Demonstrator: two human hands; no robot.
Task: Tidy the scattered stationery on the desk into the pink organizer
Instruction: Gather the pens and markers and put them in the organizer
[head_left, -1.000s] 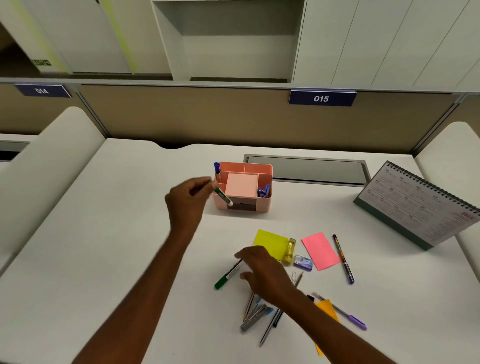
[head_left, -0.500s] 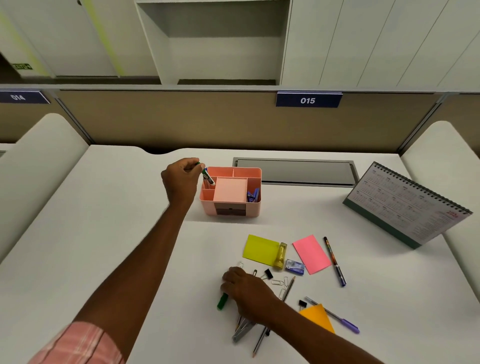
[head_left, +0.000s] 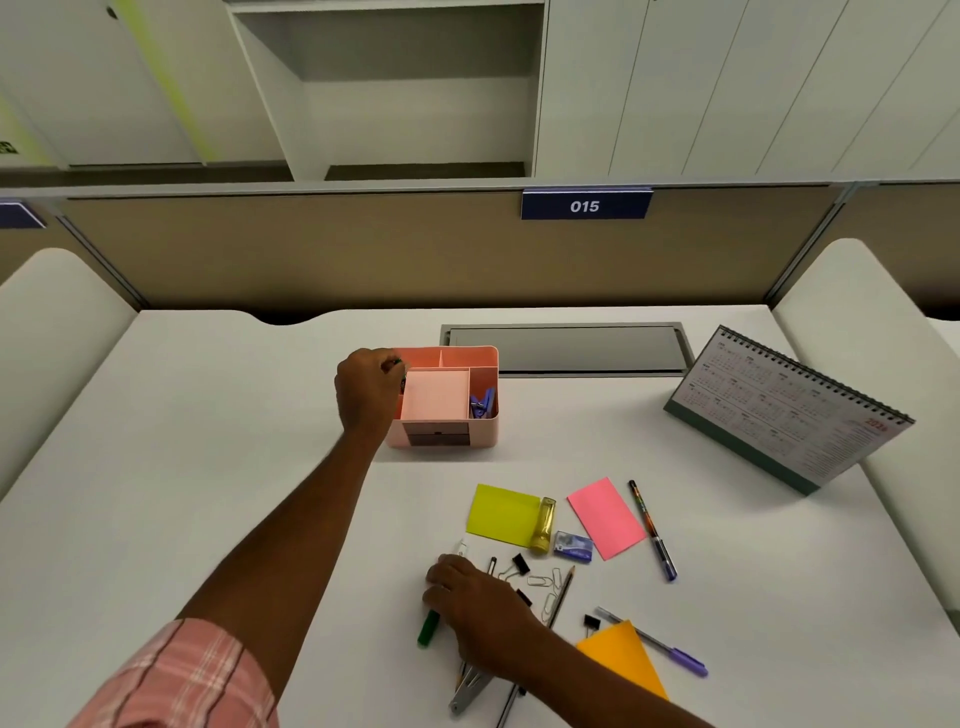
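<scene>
The pink organizer (head_left: 470, 358) stands mid-desk with a blue stapler (head_left: 482, 404) in its right slot. My left hand (head_left: 366, 392) is at the organizer's left compartment, fingers closed on a green marker (head_left: 400, 370) that is mostly hidden. My right hand (head_left: 475, 603) rests on a second green marker (head_left: 428, 630) lying on the desk, fingers curled over it. Around it lie paper clips (head_left: 545, 582), binder clips (head_left: 519, 563), a pencil (head_left: 563, 590), a purple pen (head_left: 675, 654), a dark pen (head_left: 652, 527), and yellow (head_left: 501, 514), pink (head_left: 605, 517) and orange (head_left: 623, 657) sticky notes.
A yellow lighter-like tube (head_left: 543, 525) and a small blue box (head_left: 573, 545) lie by the notes. A desk calendar (head_left: 784, 410) stands at the right. A grey cable hatch (head_left: 566, 347) sits behind the organizer. Partition walls border the desk.
My left hand carried its green marker up and over to the organizer's left compartment and lowered it in. My right hand slid left onto the other green marker.
</scene>
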